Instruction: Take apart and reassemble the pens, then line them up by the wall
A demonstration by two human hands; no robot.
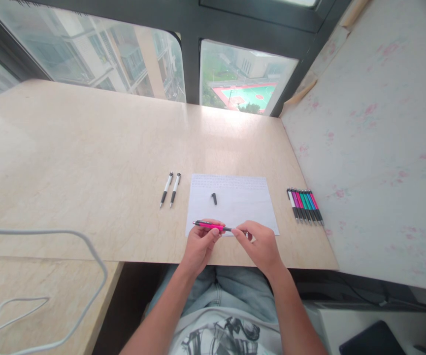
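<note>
My left hand (200,242) is closed round the barrel of a pink pen (208,225), held level over the near edge of a white sheet of paper (235,199). My right hand (259,244) pinches the pen's dark tip end, with its fingers pressed together. A small black pen part (214,198) lies loose on the middle of the sheet.
Two white-and-black pens (171,189) lie side by side left of the paper. A row of several coloured pens (305,205) lies at the table's right edge, by a papered wall (375,148). A white cable (50,276) loops at the near left. Windows stand behind the marble table (87,162).
</note>
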